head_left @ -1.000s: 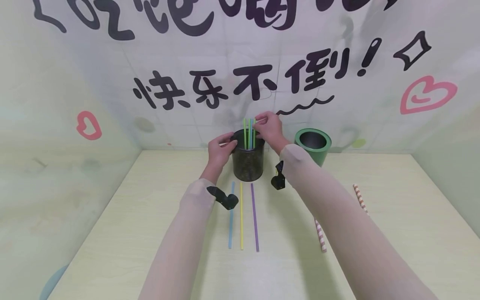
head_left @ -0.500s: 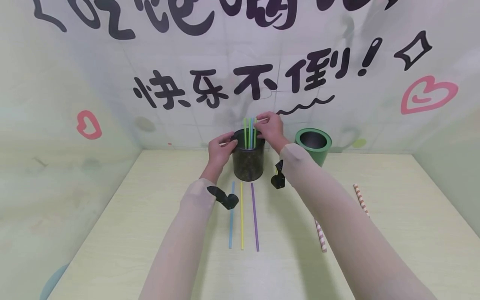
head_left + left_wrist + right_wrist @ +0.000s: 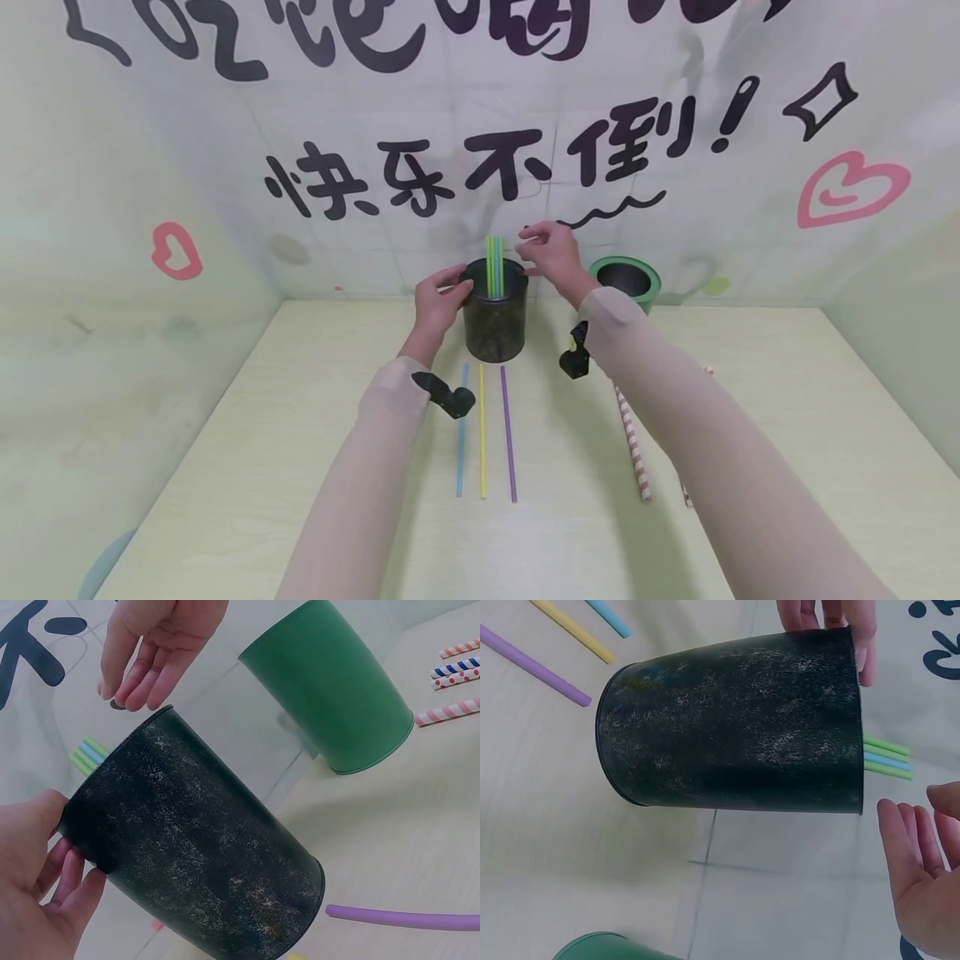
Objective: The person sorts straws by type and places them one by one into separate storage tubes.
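Observation:
A black metal pot (image 3: 495,332) stands on the table near the back wall. Several straws (image 3: 495,265), green and blue, stick up out of it, bunched together. With its thumb and fingers at the rim, my left hand (image 3: 437,306) holds the pot on its left side. Just to the right of the straws, above the pot's right rim, my right hand (image 3: 555,252) has its fingers loosely extended. In the right wrist view a small gap shows between the right fingertips (image 3: 887,814) and the straw ends (image 3: 889,757), and nothing is in that hand.
A blue straw (image 3: 461,454), a yellow straw (image 3: 483,450) and a purple straw (image 3: 509,442) lie in front of the pot. A green pot (image 3: 334,694) stands to the right, partly behind my right forearm. Striped paper straws (image 3: 633,450) lie below it.
My right hand has let go of a green straw and drawn back slightly to the right. That straw has tipped left against the others. The left hand has stayed at the rim.

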The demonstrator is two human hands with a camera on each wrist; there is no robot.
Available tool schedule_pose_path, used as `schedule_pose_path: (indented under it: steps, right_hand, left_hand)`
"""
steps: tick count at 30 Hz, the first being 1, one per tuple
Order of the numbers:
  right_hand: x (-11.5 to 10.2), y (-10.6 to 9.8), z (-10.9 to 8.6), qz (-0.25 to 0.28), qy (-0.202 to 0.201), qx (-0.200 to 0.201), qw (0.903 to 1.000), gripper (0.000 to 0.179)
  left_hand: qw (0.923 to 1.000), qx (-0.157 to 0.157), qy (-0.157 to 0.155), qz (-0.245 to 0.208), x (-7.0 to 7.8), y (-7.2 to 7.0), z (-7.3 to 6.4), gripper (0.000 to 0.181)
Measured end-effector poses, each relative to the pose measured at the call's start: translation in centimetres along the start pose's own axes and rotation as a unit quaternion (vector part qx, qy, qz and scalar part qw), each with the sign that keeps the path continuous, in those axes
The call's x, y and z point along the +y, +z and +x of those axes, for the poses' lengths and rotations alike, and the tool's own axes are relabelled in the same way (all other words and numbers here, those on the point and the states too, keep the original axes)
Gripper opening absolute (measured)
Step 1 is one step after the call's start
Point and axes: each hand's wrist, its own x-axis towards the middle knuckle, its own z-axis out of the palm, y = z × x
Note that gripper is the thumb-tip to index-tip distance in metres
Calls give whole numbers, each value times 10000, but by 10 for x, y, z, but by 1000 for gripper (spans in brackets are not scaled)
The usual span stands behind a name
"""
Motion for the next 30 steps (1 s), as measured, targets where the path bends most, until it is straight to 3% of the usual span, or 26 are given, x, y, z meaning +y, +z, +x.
schedule_pose_path:
  steps: [8, 17, 23, 30]
  right_hand:
    - [0, -6, -17, -359, -108, -556, 9977, 28]
    - [17, -7, -48, -643, -102, -1217, 9904, 26]
    - [36, -7, -63, -583, 138, -1266, 9901, 18]
    - [63, 4, -72, -348, 447, -1316, 9897, 22]
  left_hand:
    - [9999, 16, -119, -66, 1, 0, 0, 35]
    - [9999, 19, -128, -44, -1, 1, -2, 35]
    - [9999, 9, -130, -72, 0, 1, -1, 36]
    - [9998, 27, -155, -78, 0, 2, 0, 36]
